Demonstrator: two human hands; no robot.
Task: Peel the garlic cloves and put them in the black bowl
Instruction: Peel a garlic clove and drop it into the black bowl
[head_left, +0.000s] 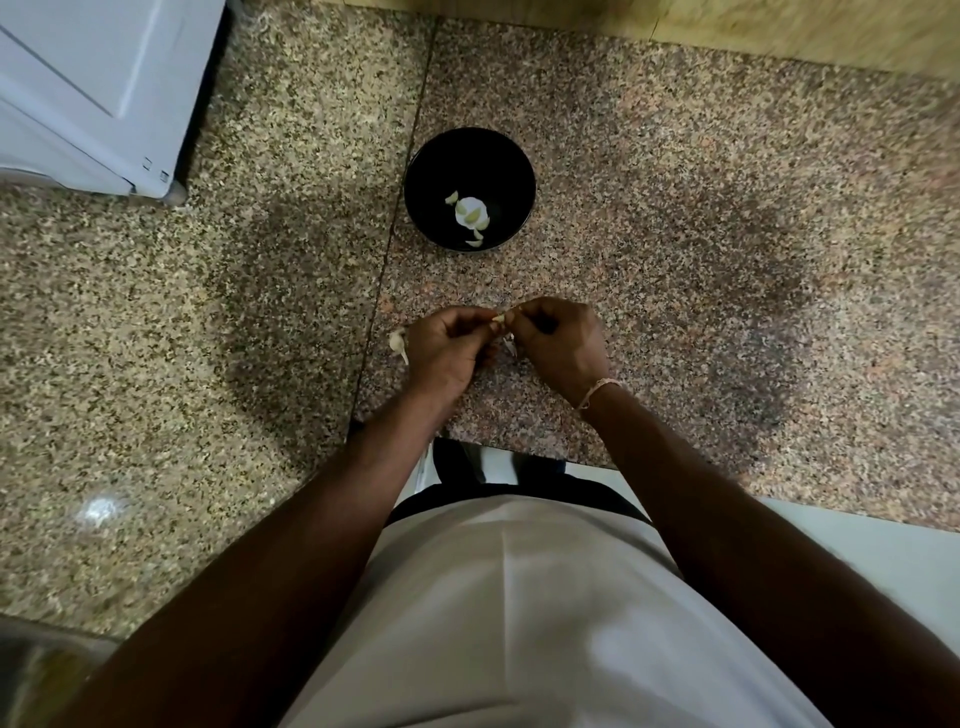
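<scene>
A black bowl (441, 156) stands on the granite counter ahead of me, with several peeled garlic cloves (470, 217) lying in its bottom. Closer to me, my left hand (444, 348) and my right hand (563, 345) meet over the counter and together pinch one small garlic clove (498, 318) between their fingertips. Unpeeled garlic (398, 344) lies on the counter just left of my left hand, partly hidden by it. A few bits of papery skin (510, 344) show between my hands.
A white appliance (98, 88) stands at the far left corner of the counter. A wooden strip (727, 31) runs along the back. The counter's front edge (519, 457) is right at my waist. A seam (395, 223) splits the granite slabs.
</scene>
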